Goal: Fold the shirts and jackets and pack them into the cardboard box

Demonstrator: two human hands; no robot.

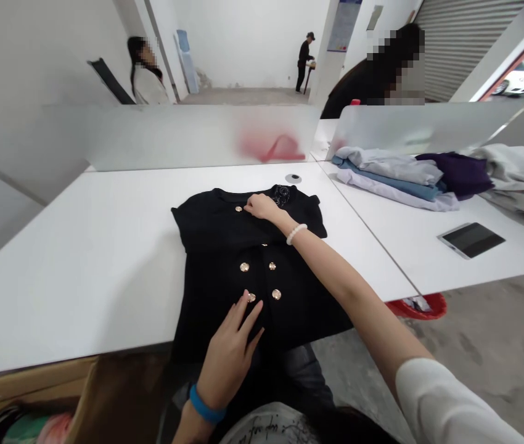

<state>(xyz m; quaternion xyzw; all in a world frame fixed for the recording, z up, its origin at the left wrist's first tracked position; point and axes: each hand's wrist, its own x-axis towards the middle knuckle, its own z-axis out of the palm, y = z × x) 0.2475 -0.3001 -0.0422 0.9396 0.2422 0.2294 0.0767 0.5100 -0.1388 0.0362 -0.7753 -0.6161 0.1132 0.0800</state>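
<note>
Both the left hand (pixel 229 357) and the right hand (pixel 264 208) lie open, grip wide and holding nothing, on a black double-breasted garment (pixel 225 246) at the near edge of the white bench (pixel 81 277), its upper part seemingly folded over, with folded clothes (pixel 391 176) far right.

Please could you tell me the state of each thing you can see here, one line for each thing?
black buttoned garment, lying flat, buttons up
white table, bearing the garment
left hand, open, flat on the garment
right hand, resting on the garment's upper part
tablet, lying flat, screen dark
folded clothes, stacked
grey clothes, loosely heaped
roller shutter, down
</note>
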